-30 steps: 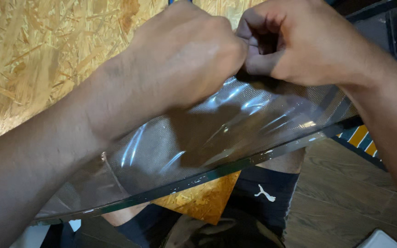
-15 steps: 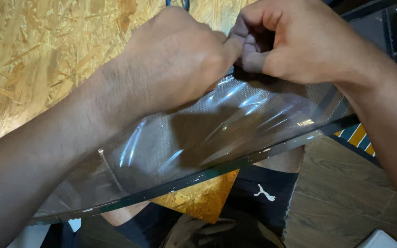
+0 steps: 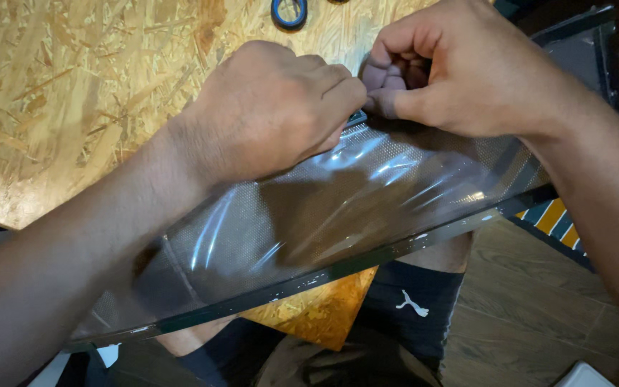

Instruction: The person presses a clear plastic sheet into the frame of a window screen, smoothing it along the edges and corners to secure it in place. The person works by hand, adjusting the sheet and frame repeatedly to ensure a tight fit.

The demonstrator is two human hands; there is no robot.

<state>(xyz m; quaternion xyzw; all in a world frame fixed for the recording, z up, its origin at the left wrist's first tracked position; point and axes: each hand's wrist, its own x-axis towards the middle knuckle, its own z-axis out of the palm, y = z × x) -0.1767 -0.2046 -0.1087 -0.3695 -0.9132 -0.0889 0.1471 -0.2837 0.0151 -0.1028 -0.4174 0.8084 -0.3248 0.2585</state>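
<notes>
While both hands meet over the near edge of the chipboard bench (image 3: 59, 107), the left hand (image 3: 270, 107) is curled into a fist, pinching the top edge of a clear plastic film (image 3: 309, 215) that covers a dark-edged glass panel (image 3: 367, 259). Touching it, the right hand (image 3: 467, 68) grips the same film edge with bent fingers (image 3: 385, 72). A blue tape roll (image 3: 289, 12) lies at the bench's far edge.

Clear film (image 3: 338, 208) on dark panel (image 3: 424, 240)

A workshop — bare strand-board bench (image 3: 59, 93), tape roll (image 3: 289, 12).
</notes>
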